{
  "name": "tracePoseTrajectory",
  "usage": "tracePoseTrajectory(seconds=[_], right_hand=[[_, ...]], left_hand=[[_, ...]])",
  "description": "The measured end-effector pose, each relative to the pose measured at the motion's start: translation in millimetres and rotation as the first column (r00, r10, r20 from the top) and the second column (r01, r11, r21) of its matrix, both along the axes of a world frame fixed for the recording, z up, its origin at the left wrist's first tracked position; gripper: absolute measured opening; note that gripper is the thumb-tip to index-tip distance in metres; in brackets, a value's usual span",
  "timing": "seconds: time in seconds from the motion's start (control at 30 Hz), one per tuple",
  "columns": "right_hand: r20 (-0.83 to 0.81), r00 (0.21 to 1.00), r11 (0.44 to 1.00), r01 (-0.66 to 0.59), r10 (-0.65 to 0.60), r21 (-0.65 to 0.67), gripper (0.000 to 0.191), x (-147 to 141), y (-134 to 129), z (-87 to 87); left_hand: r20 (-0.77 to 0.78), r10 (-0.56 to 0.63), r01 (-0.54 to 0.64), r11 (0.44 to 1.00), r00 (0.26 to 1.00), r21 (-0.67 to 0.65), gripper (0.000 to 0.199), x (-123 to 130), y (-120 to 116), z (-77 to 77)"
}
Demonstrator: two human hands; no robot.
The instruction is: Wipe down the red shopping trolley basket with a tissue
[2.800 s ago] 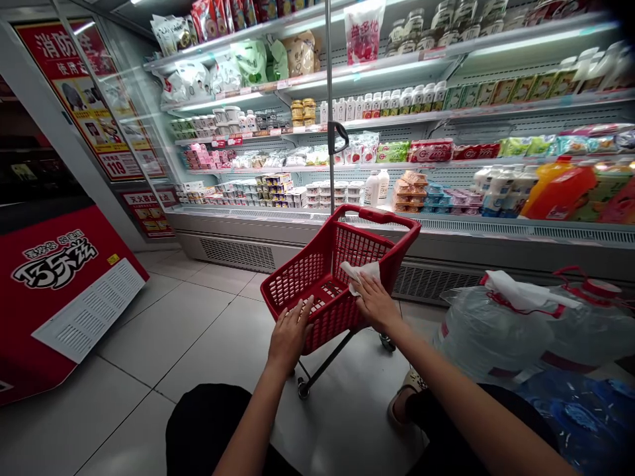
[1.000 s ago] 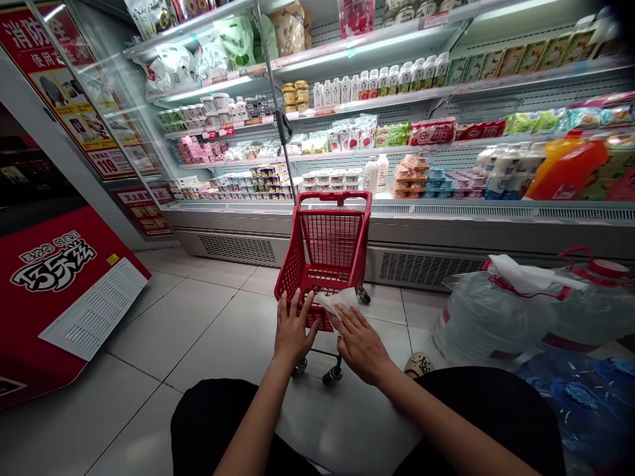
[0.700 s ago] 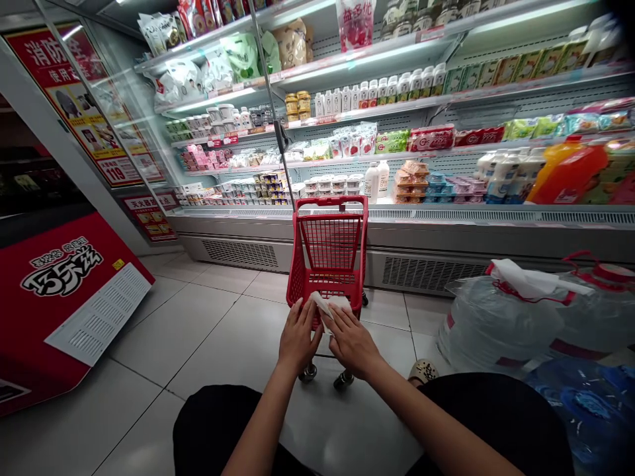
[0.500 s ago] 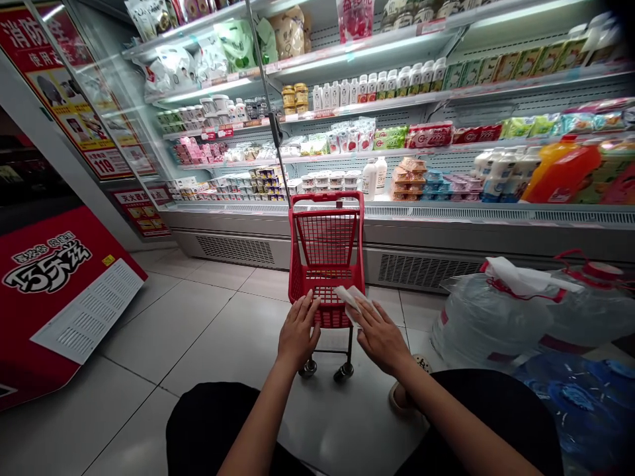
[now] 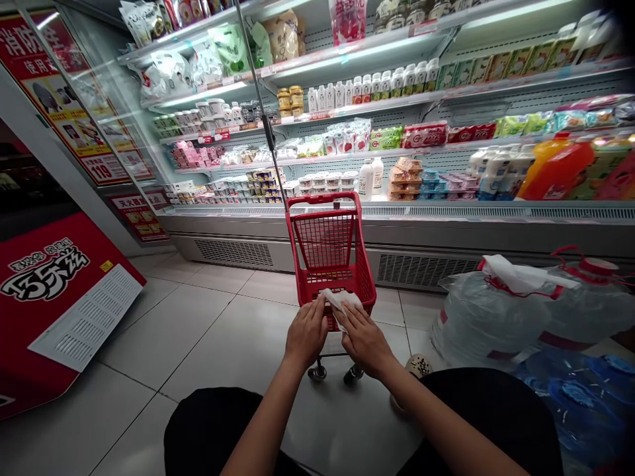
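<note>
Cart (image 5: 325, 240) stood just ahead of the right grip (image 5: 366, 340), which held a tissue (image 5: 341, 301) beneath its fingers against the near rim (image 5: 368, 307). Just beside it, the left grip (image 5: 305, 336) reached the tissue's edge, fingers extended; whether it clasped anything could not be told. Wiping appeared under way at that rim; how much was done or left did not show. Counted: one cart, one tissue, two near wheels (image 5: 317, 374).

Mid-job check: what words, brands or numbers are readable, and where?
"巧乐兹": red freezer; slogan above too blurred.
"消防", "使用", "119": red-yellow wall poster; other characters unclear.
"灭火器": lower wall sign; rest unclear.
"益多优": pink pouch, top shelf.
Price tags, most dairy labels: too small.
Red shopping cart, white tissue: none readable.
</note>
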State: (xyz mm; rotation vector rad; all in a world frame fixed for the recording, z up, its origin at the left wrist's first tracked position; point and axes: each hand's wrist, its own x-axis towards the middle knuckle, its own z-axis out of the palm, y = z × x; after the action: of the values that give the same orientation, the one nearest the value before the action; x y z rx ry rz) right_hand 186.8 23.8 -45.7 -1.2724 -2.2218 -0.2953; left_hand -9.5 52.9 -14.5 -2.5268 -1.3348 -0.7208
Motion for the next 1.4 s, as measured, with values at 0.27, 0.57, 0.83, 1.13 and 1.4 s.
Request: tracePoseTrajectory(seconds=[0.27, 0.57, 0.83, 1.13, 1.4], right_hand=[[0.018, 0.987, 0.987, 0.161, -0.161, 0.008, 0.081, 66, -15, -10.1], [-0.091, 0.993, 0.997, 0.071, -0.069, 0.022, 0.081, -2, 2, -6.2], [0.019, 1.0, 1.0, 0.017, -0.017, -0.002, 0.081, 24, -8, -1.5], [0.049, 0.963, 0.963, 0.266, -0.264, -0.051, 0.071, 108, 20, -14.9], [0.048, 0.963, 0.958, 0.267, -0.263, -0.103, 0.071, 118, 48, -23.1]], left_hand=[[0.002, 0.063, -0.063, 0.998, 0.998, -0.018, 0.057, -19, 11, 0.8], [0.14, -0.037, 0.046, 0.997, 0.989, -0.06, 0.09, 21, -4, -9.9], [-0.009, -0.078, 0.078, 0.997, 0.997, -0.03, 0.088, 12, -1, -6.3], [-0.138, -0.003, 0.004, 1.0, 0.99, 0.01, 0.079, 2, 42, 8.7], [-0.129, 0.082, -0.08, 0.997, 0.988, 0.019, 0.071, 16, 44, 1.5]])
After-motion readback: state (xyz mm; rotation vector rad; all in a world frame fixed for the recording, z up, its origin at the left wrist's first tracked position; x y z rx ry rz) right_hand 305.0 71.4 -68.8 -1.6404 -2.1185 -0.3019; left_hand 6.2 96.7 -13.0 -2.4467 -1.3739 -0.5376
